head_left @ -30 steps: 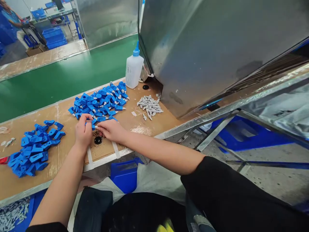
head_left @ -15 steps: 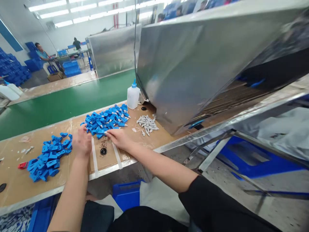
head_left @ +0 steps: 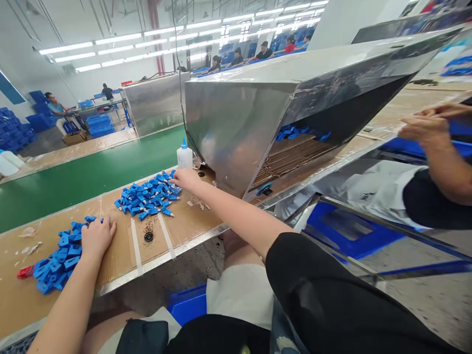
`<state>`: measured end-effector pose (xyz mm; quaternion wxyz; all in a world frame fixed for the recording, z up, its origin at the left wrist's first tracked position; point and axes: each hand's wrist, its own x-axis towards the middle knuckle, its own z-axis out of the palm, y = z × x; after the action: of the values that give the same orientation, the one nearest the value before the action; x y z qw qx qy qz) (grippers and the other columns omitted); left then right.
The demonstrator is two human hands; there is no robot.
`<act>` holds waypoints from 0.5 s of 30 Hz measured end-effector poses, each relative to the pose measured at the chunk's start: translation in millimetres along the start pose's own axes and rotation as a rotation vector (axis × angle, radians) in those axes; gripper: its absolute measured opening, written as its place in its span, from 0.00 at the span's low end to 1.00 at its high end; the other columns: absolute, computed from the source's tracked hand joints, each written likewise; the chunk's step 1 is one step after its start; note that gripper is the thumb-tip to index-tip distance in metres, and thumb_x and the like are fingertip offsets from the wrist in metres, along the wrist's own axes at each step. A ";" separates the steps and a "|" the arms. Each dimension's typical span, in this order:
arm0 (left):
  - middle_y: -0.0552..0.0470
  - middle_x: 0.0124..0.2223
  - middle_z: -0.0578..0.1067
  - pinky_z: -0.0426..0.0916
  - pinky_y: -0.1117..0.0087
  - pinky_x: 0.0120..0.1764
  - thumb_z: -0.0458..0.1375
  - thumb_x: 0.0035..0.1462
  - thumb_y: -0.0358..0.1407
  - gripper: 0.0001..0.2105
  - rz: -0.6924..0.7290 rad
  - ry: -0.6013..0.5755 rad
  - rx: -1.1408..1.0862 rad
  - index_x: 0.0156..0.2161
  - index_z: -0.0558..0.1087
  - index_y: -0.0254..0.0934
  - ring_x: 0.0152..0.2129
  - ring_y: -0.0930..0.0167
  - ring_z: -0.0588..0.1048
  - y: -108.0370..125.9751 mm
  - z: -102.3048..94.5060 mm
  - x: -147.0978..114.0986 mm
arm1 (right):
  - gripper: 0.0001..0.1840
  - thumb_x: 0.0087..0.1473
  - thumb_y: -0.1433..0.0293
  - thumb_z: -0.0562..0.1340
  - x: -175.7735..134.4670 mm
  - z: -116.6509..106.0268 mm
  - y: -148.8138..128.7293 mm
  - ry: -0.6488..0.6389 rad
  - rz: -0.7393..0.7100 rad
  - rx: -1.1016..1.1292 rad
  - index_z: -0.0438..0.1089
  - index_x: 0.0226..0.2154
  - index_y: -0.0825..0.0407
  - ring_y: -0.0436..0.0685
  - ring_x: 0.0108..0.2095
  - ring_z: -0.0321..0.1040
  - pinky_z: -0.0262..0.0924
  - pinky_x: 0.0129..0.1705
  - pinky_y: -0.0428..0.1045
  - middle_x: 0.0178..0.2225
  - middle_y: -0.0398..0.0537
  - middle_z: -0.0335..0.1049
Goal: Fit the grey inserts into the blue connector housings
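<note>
My left hand (head_left: pixel 96 238) lies over the right edge of a heap of small blue plastic parts (head_left: pixel 59 260), fingers slightly apart and touching them. My right hand (head_left: pixel 187 180) is at the far right end of a second heap of blue parts (head_left: pixel 143 196), many with a pale tip. Its fingertips are pressed together; what they hold, if anything, is too small to make out. A squeeze bottle (head_left: pixel 185 156) with a blue nozzle stands just behind this hand. My right forearm hides most of the small grey-white pieces; a few pale bits (head_left: pixel 191 203) show below it.
A green conveyor belt (head_left: pixel 92 164) runs behind the brown worktop (head_left: pixel 121 265). To the right, a slanted metal hood (head_left: pixel 236 128) covers more blue parts. A black round grommet (head_left: pixel 148 237) sits between tape strips. A co-worker's hands (head_left: pixel 424 125) are at far right.
My left hand has moved from the pale-tipped heap to the left heap. My right hand has gone from that heap's near edge to its far right end. The view has shifted, showing the co-worker.
</note>
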<state>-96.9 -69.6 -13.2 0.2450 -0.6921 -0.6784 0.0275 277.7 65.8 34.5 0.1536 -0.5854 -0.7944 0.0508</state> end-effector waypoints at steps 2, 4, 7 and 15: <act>0.35 0.41 0.76 0.60 0.56 0.43 0.40 0.68 0.44 0.23 0.087 0.000 -0.029 0.47 0.74 0.34 0.40 0.52 0.75 -3.0 0.7 -0.3 | 0.20 0.62 0.54 0.64 -27.0 -1.1 12.8 -0.041 0.020 -0.054 0.79 0.34 0.54 0.62 0.39 0.74 0.60 0.38 0.49 0.38 0.59 0.79; 0.37 0.40 0.76 0.60 0.54 0.46 0.42 0.67 0.43 0.20 0.203 0.004 -0.082 0.45 0.75 0.36 0.41 0.53 0.74 -6.7 1.5 -0.6 | 0.17 0.59 0.56 0.66 -60.7 2.1 26.3 -0.093 0.038 -0.107 0.78 0.33 0.54 0.64 0.39 0.74 0.61 0.39 0.51 0.36 0.60 0.78; 0.39 0.40 0.76 0.61 0.54 0.49 0.44 0.67 0.43 0.20 0.388 -0.027 -0.176 0.45 0.76 0.39 0.41 0.55 0.74 -8.0 1.8 -2.3 | 0.13 0.61 0.60 0.65 -107.3 15.9 41.4 -0.121 0.025 -0.162 0.76 0.37 0.54 0.64 0.41 0.74 0.62 0.40 0.52 0.39 0.60 0.77; 0.39 0.44 0.76 0.66 0.59 0.46 0.45 0.67 0.45 0.19 0.326 -0.092 -0.360 0.48 0.75 0.40 0.46 0.55 0.73 -0.7 0.5 -10.6 | 0.08 0.68 0.69 0.55 -129.7 43.5 30.0 0.112 -0.191 0.221 0.68 0.39 0.53 0.60 0.43 0.68 0.61 0.45 0.52 0.43 0.57 0.71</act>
<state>-98.6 -79.6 -16.5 0.0789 -0.8228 -0.5623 -0.0233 326.6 -43.3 -38.5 0.2653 -0.4886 -0.8262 0.0904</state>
